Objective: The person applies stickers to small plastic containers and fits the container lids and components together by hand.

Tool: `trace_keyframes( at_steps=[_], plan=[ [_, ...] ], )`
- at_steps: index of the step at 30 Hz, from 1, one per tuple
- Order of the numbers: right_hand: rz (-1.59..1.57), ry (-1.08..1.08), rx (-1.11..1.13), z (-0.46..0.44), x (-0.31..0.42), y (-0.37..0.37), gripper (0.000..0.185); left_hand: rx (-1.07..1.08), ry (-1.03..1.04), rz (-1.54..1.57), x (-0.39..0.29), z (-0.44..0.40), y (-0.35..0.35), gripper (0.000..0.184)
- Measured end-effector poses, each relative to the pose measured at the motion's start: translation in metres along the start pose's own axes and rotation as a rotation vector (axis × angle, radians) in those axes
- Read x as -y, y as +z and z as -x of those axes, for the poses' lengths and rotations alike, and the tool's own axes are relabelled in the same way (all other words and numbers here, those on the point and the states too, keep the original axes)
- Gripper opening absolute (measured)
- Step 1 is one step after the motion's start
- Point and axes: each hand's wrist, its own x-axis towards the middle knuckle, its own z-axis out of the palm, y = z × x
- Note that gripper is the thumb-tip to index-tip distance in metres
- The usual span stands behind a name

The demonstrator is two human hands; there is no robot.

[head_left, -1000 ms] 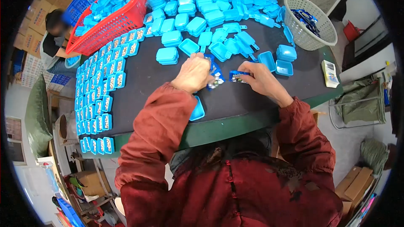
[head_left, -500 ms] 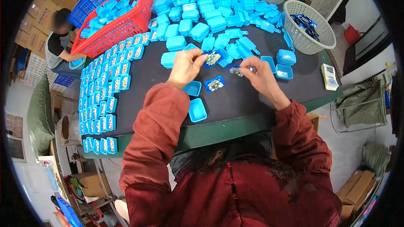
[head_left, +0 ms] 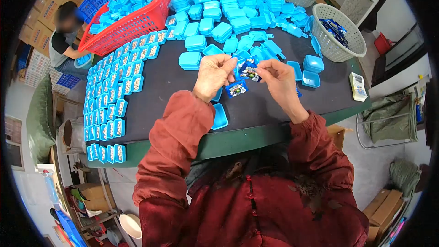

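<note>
My right hand (head_left: 284, 84) pinches a small blue printed packet (head_left: 249, 71) between thumb and fingers. Close by on its left, my left hand (head_left: 214, 74) is closed in a pinch on another blue packet (head_left: 238, 67), which the first one partly covers. Below them a third printed packet (head_left: 237, 89) lies on the dark table (head_left: 270, 119). An open light-blue box (head_left: 220, 117) stands beneath my left wrist. A second box (head_left: 217, 95) is mostly hidden behind that hand.
Rows of small boxes (head_left: 120, 107) with pale pieces inside line the left side. A heap of blue boxes (head_left: 224, 31) covers the back. A red basket (head_left: 125, 29) stands at left, a grey basket (head_left: 359, 45) with packets at right. Another person (head_left: 66, 45) sits far left.
My hands have come together, the right one bringing its packet leftward against the packet in my left hand. The view has shifted slightly.
</note>
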Motion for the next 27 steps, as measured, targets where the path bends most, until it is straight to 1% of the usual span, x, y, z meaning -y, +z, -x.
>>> trace_keyframes(
  at_steps=[2, 8, 12, 13, 17, 18, 22, 27],
  plan=[
    [0.025, 0.026, -0.032, 0.001, -0.001, -0.006, 0.007, -0.068, -0.002, 0.056, 0.005, -0.002, 0.001, 0.012],
    [-0.005, 0.065, -0.033, 0.003, 0.004, -0.021, 0.008, -0.035, 0.020, -0.036, 0.005, 0.000, -0.004, 0.008],
    [-0.185, 0.142, -0.032, 0.000, 0.002, -0.026, 0.007, -0.121, 0.139, 0.024, -0.007, 0.009, -0.008, 0.004],
    [-0.187, 0.143, -0.028, 0.001, 0.002, -0.024, 0.007, -0.125, 0.139, 0.023, -0.008, 0.012, -0.007, 0.004],
    [-0.367, 0.155, -0.063, 0.005, 0.007, -0.007, 0.007, -0.031, 0.097, 0.025, -0.009, 0.028, 0.001, 0.009],
    [-0.368, 0.156, -0.064, 0.006, 0.006, -0.005, 0.007, -0.031, 0.096, 0.023, -0.010, 0.030, 0.002, 0.009],
    [-0.389, 0.094, -0.091, 0.007, 0.002, 0.003, 0.009, -0.028, 0.001, 0.195, -0.014, 0.038, 0.004, 0.012],
    [-0.281, 0.075, -0.120, 0.012, 0.002, 0.011, 0.010, -0.076, 0.046, 0.181, -0.013, 0.043, 0.011, 0.014]
  ],
)
